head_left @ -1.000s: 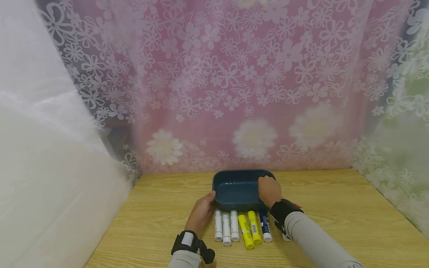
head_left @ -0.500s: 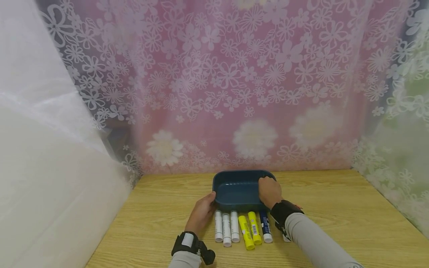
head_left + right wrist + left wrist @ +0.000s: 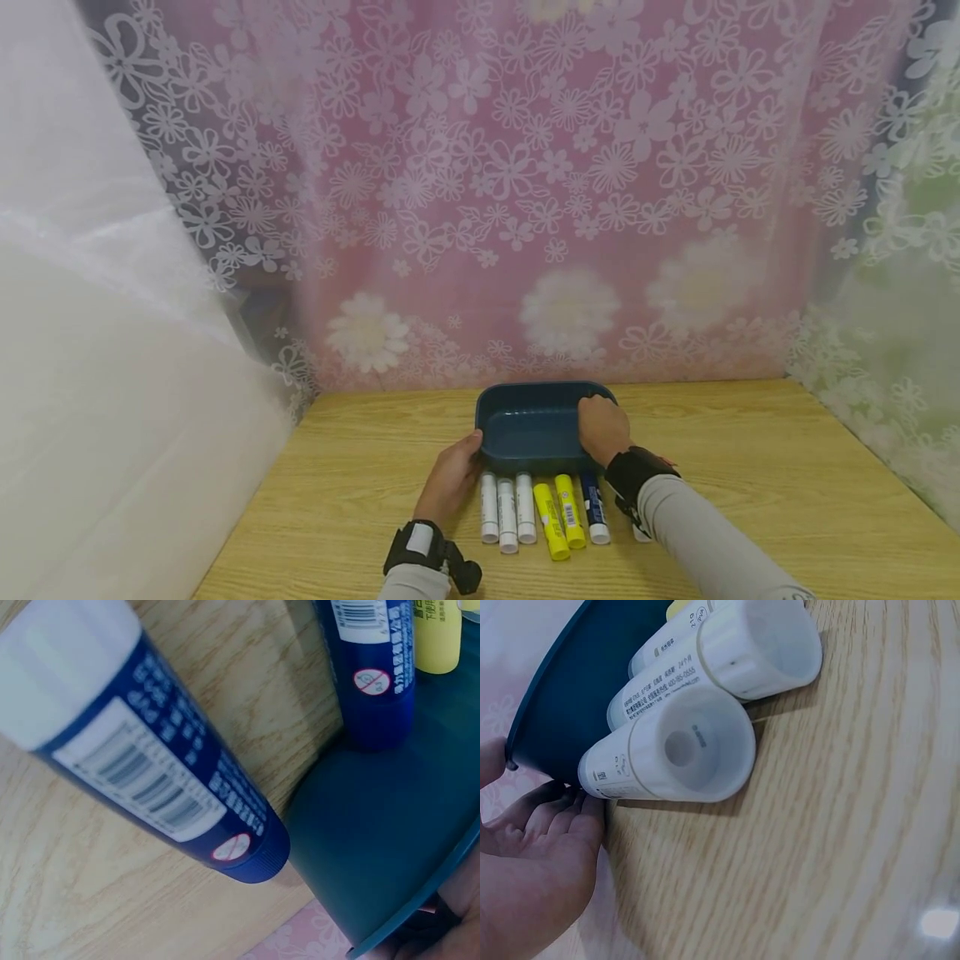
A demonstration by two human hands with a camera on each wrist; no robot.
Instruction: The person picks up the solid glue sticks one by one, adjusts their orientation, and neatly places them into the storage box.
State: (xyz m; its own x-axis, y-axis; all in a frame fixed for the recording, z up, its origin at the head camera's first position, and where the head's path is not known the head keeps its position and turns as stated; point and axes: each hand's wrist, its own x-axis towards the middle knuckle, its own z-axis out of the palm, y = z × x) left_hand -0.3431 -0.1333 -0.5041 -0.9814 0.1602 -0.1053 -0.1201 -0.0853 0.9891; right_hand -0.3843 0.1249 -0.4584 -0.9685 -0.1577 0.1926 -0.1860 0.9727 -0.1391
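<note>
A dark teal rectangular dish (image 3: 528,429) with rounded corners sits at mid-table, nothing showing inside it. My left hand (image 3: 448,475) grips its left side, thumb at the rim and fingers against the outer wall. Over the right rim, my right hand (image 3: 604,429) grips the dish, its fingers curled. In front lie glue sticks in a row: three white glue sticks (image 3: 507,517), two yellow glue sticks (image 3: 552,523) and a navy glue stick (image 3: 595,510) with a white end. A second navy glue stick (image 3: 172,757) is mostly hidden under my right forearm in the head view.
The wood-grain table (image 3: 360,492) extends to both sides. A pink flowered curtain (image 3: 480,208) hangs along its back edge. White sheeting (image 3: 112,375) closes off the left, and a green flowered curtain (image 3: 900,358) hangs at the right.
</note>
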